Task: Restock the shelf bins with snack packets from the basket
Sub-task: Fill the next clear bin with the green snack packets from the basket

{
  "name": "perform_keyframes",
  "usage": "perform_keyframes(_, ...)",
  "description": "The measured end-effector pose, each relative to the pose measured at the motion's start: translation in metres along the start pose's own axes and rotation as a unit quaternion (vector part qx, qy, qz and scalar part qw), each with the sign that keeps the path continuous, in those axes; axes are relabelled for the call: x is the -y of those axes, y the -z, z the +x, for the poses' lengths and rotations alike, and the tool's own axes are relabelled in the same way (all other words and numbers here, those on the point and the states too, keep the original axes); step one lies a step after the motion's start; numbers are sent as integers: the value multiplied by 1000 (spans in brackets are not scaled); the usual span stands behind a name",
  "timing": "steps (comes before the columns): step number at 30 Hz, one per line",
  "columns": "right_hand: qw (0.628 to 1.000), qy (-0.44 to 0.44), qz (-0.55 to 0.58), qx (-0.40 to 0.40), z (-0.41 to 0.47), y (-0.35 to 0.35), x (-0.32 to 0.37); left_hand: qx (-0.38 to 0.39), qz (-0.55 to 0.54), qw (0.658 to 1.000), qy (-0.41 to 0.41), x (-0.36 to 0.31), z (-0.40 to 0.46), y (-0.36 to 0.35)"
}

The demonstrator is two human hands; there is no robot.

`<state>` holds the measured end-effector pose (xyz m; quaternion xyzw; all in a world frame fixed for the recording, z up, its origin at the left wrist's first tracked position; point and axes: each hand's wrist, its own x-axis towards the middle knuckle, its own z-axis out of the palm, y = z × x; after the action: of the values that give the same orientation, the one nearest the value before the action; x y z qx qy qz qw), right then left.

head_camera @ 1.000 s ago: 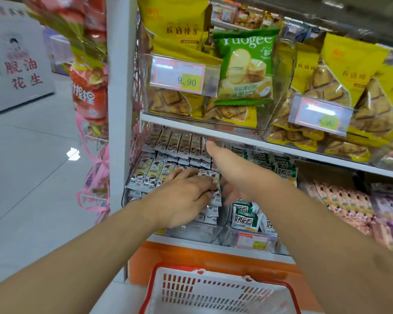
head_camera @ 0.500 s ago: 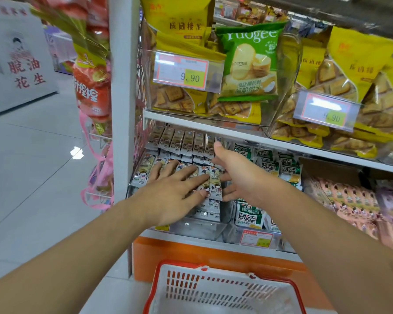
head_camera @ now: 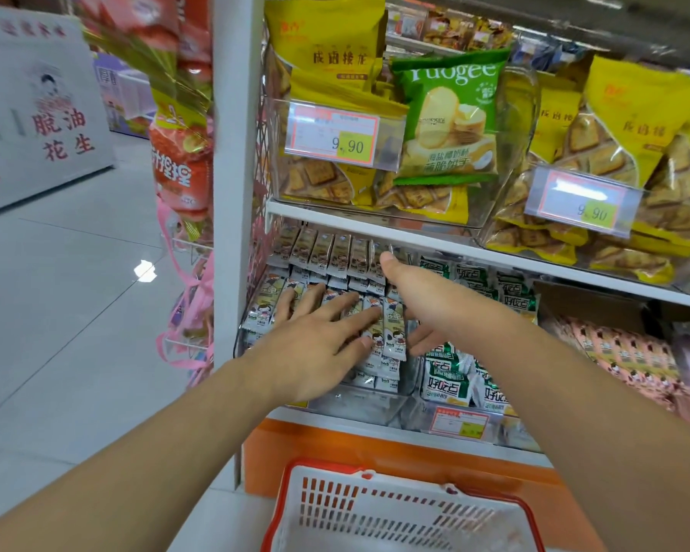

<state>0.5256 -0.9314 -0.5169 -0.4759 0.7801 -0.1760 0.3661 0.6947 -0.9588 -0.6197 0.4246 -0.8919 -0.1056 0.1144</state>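
White shop shelving holds one clear plastic bin (head_camera: pixel 375 404) of glossy slim white snack packets (head_camera: pixel 393 328); left hand (head_camera: pixel 315 348) presses flat, fingers spread, right hand (head_camera: pixel 419 296) open alongside; one white-and-red slotted plastic basket (head_camera: pixel 395 515) below.

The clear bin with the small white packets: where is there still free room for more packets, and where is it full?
The clear bin has a bare strip at its front wall, below the small white packets. Behind that the rows are packed tight under the left hand and right hand. The green packets crowd the neighbouring bin.

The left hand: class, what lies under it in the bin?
Under the left hand, spread flat, lie rows of small white snack packets in the clear bin. Packets beneath the palm are hidden.
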Motion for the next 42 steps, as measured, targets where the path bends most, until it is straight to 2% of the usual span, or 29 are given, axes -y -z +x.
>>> perform_keyframes(8, 996, 28, -81, -24, 8, 4, -6, -40, 0, 999, -8, 4, -2, 2)
perform_keyframes(13, 994, 44, -91, -48, 15, 9, -16, -53, 5, 999, -11, 2, -1, 1)
perform_keyframes(17, 994, 43, -78, -70, 27, 14, -26, -66, -1, 998, -10, 3, 2, 0)
perform_keyframes(23, 988, 97, -37, -114, 34, 13, -29, -72, -6, 997, -4, 2, 1, 2)
perform_keyframes(26, 988, 65, -13, -141, 42, 9, -23, -74, -14, 997, 17, 3, 7, 8)
perform_keyframes(30, 981, 82, -91, -150, 58, 3, -16, -94, -30, 994, 49, 7, 17, 14)
perform_keyframes(37, 967, 110, -117, -199, 82, 11, -16, -100, -36, 992, 67, 13, 13, 14)
perform_keyframes(42, 971, 108, -181, -116, 81, 9, -11, -106, -27, 992, 64, 12, 15, 14)
